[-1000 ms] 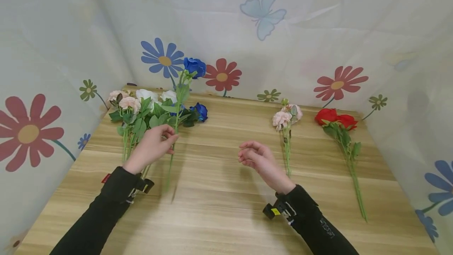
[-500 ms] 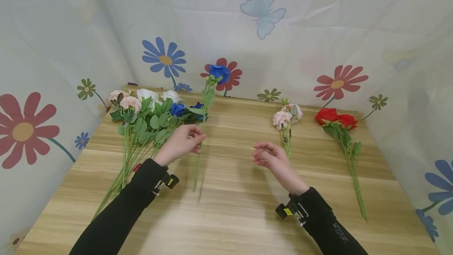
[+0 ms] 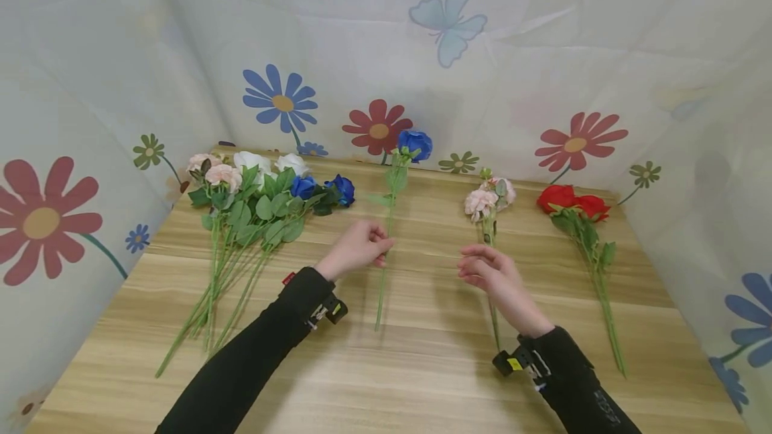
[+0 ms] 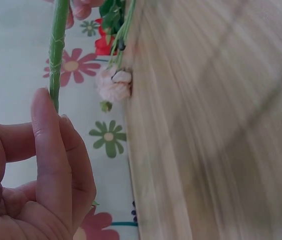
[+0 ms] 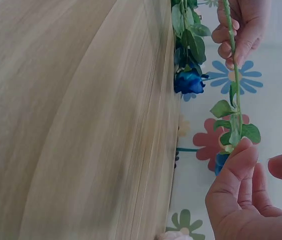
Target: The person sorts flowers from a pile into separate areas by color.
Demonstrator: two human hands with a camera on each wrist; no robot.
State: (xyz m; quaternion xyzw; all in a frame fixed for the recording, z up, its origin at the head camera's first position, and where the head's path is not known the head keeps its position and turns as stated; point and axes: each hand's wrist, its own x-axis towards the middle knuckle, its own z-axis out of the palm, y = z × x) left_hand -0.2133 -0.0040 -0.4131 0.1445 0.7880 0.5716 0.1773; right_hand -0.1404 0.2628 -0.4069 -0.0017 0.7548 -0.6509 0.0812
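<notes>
My left hand [image 3: 358, 248] pinches the green stem of a blue rose [image 3: 415, 145] between thumb and fingers, over the middle of the table. The rose stands nearly upright, bloom at the top. In the left wrist view the stem [image 4: 57, 47] runs out past the thumb tip. My right hand [image 3: 496, 278] holds nothing; its fingers are loosely bent, with a gap to the thumb in the right wrist view. Below and beyond it lie pale pink flowers [image 3: 481, 203], their stems partly hidden by that hand.
On the left of the wooden table [image 3: 434, 380] lies a bunch with pink flowers [image 3: 223, 177], white flowers [image 3: 252, 162] and blue roses [image 3: 341, 190], stems toward me. Red roses [image 3: 556, 197] lie at the right. A printed curtain [image 3: 362, 32] hangs around the table's back and sides.
My left hand has carried the blue rose rightward, away from the left bunch to the middle, and the bloom is lower. My right hand has shifted right and slightly down, over the pink stems.
</notes>
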